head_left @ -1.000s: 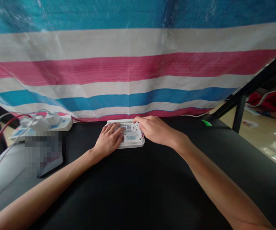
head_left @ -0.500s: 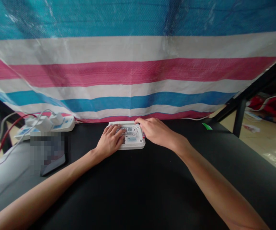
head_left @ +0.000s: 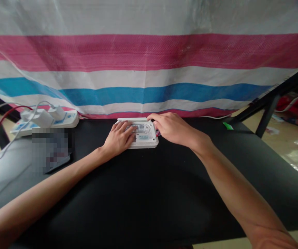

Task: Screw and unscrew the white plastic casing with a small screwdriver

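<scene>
A white, vented plastic device (head_left: 144, 142) with printed labels, router-like in shape, lies flat near the table's back edge. My left hand (head_left: 119, 139) rests on its left part, fingers stretched over the surface. At the device's right edge is my right hand (head_left: 168, 127), its fingers curled by the far right corner. A small red and purplish piece (head_left: 158, 132) shows beneath those fingers; most of it is hidden, so its kind is unclear.
On the left, a white power strip (head_left: 71, 119) carries several plugs and cables, with a pixelated dark object (head_left: 58, 157) in front of it. A green scrap (head_left: 228, 126) lies at the back right of the black table (head_left: 128, 200). A striped sheet (head_left: 143, 77) hangs behind.
The view has tipped down, so the table and device sit higher in the picture. My left hand stays on the device; the right hand's fingers have shifted slightly at its right edge.
</scene>
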`<action>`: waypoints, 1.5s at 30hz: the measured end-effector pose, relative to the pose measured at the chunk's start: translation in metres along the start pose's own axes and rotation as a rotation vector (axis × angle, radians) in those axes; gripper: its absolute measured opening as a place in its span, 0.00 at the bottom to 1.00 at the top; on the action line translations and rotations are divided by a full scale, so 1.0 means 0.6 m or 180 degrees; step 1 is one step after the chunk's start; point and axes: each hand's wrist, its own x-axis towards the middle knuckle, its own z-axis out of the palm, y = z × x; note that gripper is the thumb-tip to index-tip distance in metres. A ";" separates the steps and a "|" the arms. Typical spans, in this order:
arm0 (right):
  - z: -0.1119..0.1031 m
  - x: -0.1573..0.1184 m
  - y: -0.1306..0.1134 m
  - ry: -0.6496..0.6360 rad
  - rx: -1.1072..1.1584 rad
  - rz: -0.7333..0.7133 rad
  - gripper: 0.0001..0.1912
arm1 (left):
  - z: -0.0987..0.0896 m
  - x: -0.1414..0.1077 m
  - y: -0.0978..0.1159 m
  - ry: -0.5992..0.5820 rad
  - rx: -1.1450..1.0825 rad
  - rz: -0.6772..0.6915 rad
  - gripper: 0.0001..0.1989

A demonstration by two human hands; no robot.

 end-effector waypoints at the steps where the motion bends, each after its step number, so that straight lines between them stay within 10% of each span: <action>1: 0.000 0.000 0.000 0.0012 0.0027 -0.0043 0.18 | 0.000 0.000 0.000 -0.0007 0.0002 0.0001 0.18; 45: -0.003 -0.003 -0.013 0.0033 -0.0117 0.0085 0.13 | -0.001 -0.001 0.001 0.0058 -0.0070 -0.0004 0.17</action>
